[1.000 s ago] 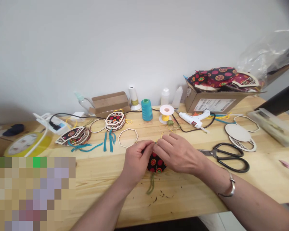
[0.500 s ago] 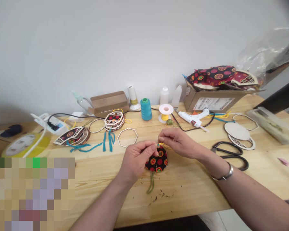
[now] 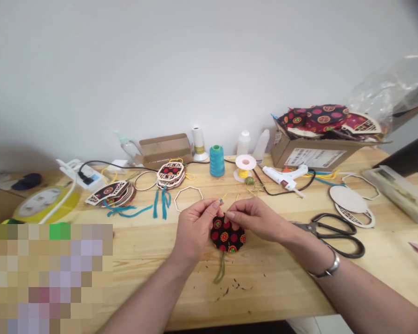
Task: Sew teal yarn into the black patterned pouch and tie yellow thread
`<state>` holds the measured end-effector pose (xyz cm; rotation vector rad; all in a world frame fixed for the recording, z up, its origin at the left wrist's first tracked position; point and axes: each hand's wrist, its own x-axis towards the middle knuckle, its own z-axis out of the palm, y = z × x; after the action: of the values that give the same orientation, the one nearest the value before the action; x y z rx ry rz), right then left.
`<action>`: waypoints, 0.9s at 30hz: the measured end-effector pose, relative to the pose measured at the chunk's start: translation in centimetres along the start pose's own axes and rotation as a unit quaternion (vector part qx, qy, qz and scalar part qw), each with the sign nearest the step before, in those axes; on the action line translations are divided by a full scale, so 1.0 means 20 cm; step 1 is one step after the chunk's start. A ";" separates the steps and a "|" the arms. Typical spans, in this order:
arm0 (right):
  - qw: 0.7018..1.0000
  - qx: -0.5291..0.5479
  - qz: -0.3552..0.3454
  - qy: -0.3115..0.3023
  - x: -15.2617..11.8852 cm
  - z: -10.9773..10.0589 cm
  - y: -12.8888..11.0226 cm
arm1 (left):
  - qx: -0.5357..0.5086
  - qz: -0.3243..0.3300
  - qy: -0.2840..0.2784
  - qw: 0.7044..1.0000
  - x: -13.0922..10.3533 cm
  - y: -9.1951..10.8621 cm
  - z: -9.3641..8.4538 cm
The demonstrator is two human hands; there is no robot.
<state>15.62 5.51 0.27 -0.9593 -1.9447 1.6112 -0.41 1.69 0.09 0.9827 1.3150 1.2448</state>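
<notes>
A round black fabric piece with red and orange flower dots (image 3: 228,235) is at the front middle of the table, with a green cord tail (image 3: 220,271) hanging from its lower edge. At its upper left edge my left hand (image 3: 199,225) is closed in a pinch, a small blue and yellow cord end showing above the fingertips. My right hand (image 3: 256,219) pinches at the upper right edge, and a bit of yellow cord sticks up by its fingers. The fingers hide the top of the piece.
Black-handled scissors (image 3: 337,232) lie beside my right forearm. Behind stand a teal thread cone (image 3: 216,161), a yellow cord spool (image 3: 245,163), a glue gun (image 3: 285,177) and a full cardboard box (image 3: 308,150). Stacked ornaments (image 3: 170,175) and an octagonal frame (image 3: 177,198) are at left.
My right hand has moved down and in toward the fabric piece, closer to my left hand. The yellow cord stretched between the hands now shows only as short ends. The view has shifted slightly.
</notes>
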 end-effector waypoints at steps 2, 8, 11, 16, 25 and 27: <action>1.000 -0.016 -0.015 0.004 -0.01 0.02 -0.01 | 0.005 0.003 0.006 1.000 0.00 -0.01 0.00; 0.992 -0.103 -0.054 0.039 -0.03 0.05 -0.04 | 0.014 0.019 0.016 1.000 0.01 -0.02 0.00; 0.981 -0.163 -0.087 0.053 -0.04 0.06 -0.05 | 0.019 0.021 0.017 0.999 0.01 -0.02 0.00; 0.960 -0.244 -0.122 0.066 -0.05 0.06 -0.06 | 0.052 0.019 0.029 0.998 0.01 -0.01 0.00; 0.810 -0.529 -0.230 0.103 -0.06 0.07 -0.02 | 0.064 0.025 0.045 0.997 0.00 -0.01 0.01; 0.763 -0.582 -0.259 0.109 -0.06 0.07 -0.01 | 0.072 0.024 0.047 0.996 0.00 0.00 0.01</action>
<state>15.44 3.68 0.29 -0.7648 -2.6416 -0.1657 -0.25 1.76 0.00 1.0737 1.4784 1.2589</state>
